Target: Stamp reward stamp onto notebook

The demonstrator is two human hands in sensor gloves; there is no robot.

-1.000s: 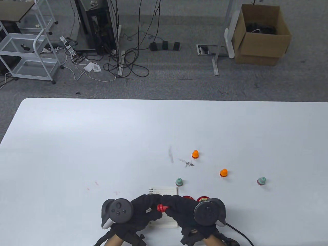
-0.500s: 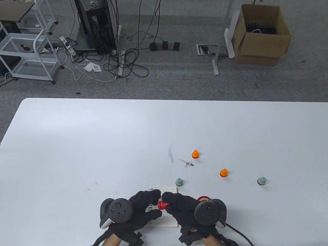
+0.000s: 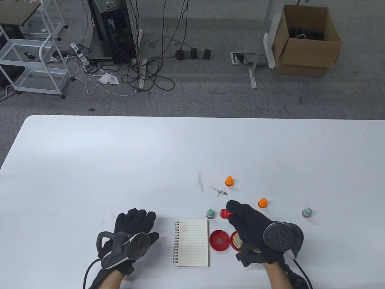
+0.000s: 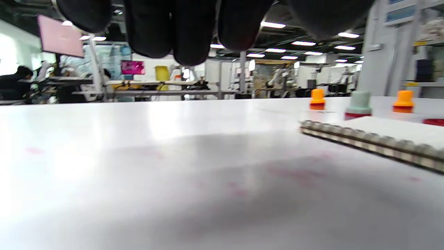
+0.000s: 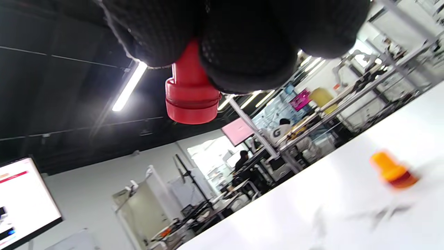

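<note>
A small spiral notebook [image 3: 191, 242] lies open near the table's front edge, with a pink stamp mark [image 3: 184, 228] at its top left. It also shows in the left wrist view [image 4: 388, 133]. My right hand [image 3: 240, 218] pinches a red stamp [image 3: 224, 213] and holds it right of the notebook, beside a green stamp [image 3: 210, 213]. The right wrist view shows the red stamp [image 5: 190, 95] between my fingertips, above the table. My left hand [image 3: 137, 221] lies flat on the table left of the notebook, fingers spread and empty.
An open red ink pad [image 3: 219, 240] and its lid [image 3: 236, 240] lie right of the notebook. Two orange stamps [image 3: 229, 181] [image 3: 262, 203] and another green stamp [image 3: 306, 212] stand further right. Grey smudges [image 3: 219, 191] mark the table [image 3: 90, 168].
My right hand lifted the red stamp off the notebook and moved it right and away. My left hand let go of the notebook and slid left. A pink mark now shows on the page.
</note>
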